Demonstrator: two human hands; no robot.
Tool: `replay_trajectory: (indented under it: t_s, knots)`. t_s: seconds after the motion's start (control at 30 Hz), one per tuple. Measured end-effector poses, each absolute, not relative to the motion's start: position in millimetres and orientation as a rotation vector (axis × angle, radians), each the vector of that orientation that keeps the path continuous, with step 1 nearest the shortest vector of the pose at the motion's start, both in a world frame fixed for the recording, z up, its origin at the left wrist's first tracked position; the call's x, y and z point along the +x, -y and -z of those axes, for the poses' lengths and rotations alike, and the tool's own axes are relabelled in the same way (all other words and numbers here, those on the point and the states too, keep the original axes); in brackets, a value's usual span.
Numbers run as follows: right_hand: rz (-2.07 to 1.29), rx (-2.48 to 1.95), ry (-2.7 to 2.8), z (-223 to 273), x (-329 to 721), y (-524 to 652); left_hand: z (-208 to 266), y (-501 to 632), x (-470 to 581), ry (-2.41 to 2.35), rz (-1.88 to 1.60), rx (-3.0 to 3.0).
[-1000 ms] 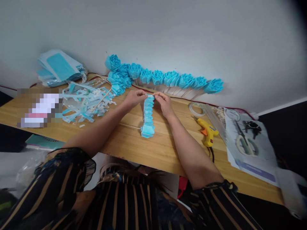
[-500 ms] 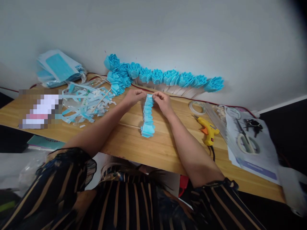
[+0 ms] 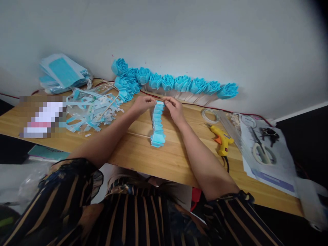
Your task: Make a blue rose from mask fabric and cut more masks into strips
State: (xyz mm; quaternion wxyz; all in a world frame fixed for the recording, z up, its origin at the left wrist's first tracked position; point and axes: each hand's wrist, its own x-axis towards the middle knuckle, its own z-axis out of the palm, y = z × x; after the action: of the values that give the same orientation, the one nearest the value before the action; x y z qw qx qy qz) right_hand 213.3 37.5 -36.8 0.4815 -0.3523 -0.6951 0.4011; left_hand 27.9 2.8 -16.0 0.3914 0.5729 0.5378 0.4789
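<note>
A row of overlapping folded light-blue pieces [image 3: 158, 119], apparently the same mask-like fabric as the flowers, lies lengthwise on the wooden table in front of me. My left hand [image 3: 142, 104] pinches the left corner of the row's far end between thumb and fingers. On the opposite corner, my right hand [image 3: 174, 107] is closed in a similar pinch. A small pale patch shows on the end piece between the two hands. The near end of the row fans out slightly wider. A thin stick [image 3: 138, 135] lies on the table, its right end reaching the row's near end.
Blue flowers [image 3: 167, 82] on sticks lean along the wall. Face masks [image 3: 63, 71] and blue scraps [image 3: 99, 111] lie left, beside a blurred-out object [image 3: 43, 118]. Right are a tape roll [image 3: 218, 118], yellow glue gun [image 3: 223, 138], scissors [image 3: 260, 145], keys [image 3: 271, 134] and paper [image 3: 280, 160].
Both hands stay at the far end of the row with almost no movement. The end piece between them appears slightly tilted compared with before.
</note>
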Motion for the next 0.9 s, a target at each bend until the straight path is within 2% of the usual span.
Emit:
replay_trajectory:
  t_s: [0.17, 0.3, 0.9]
  knots:
    - [-0.486, -0.842, 1.801, 26.2, 210.6, -31.2, 17.2, -2.8, 27.0, -1.392, -1.225, 1.46]
    - [-0.272, -0.854, 1.999, 23.8, 207.3, -26.7, 17.4, -3.2, 26.1, -1.376, -1.224, 1.492]
    - [-0.236, -0.919, 2.118, 28.7, 207.9, -30.7, 17.5, -3.2, 27.7, -1.361, -1.177, 1.608]
